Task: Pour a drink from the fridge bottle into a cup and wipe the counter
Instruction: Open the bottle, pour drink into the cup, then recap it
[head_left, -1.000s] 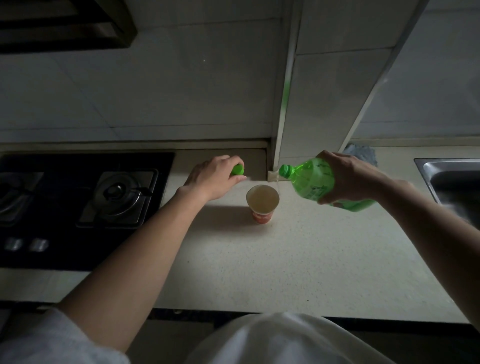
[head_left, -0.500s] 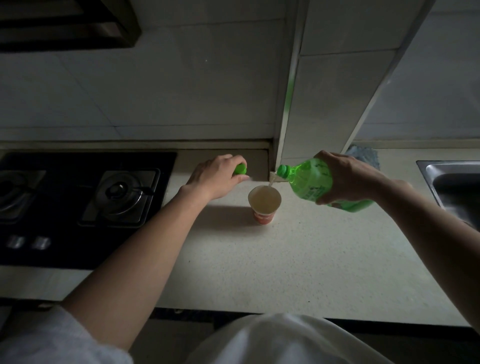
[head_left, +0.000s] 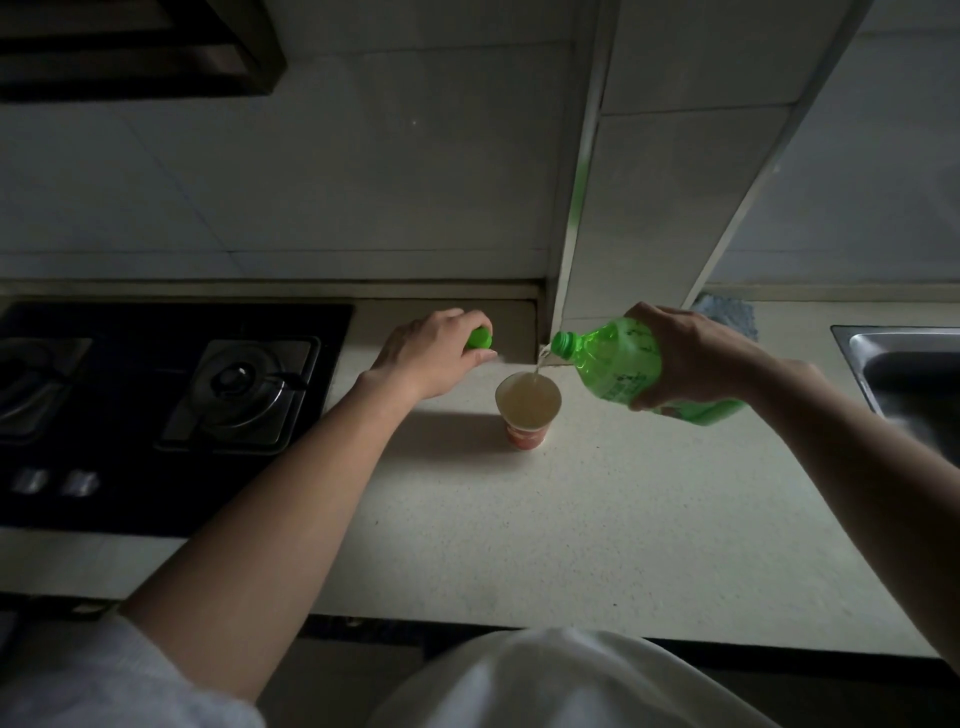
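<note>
While tipped, bottle (head_left: 618, 366) lies near-level | mouth leftward above cup (head_left: 527, 410)

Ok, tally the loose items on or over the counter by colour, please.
Green: 2, the bottle and its cap
Red and white: 1, the cup
Blue: 1, the cloth
Total: 4

Cup (head_left: 528, 410) on counter (head_left: 597, 530); hob (head_left: 156, 405) left, sink (head_left: 904, 374) right.

Tilted green bottle (head_left: 618, 366), uncapped, streams pale drink into the nearly full paper cup (head_left: 527, 410) standing on the counter (head_left: 597, 530).
</note>
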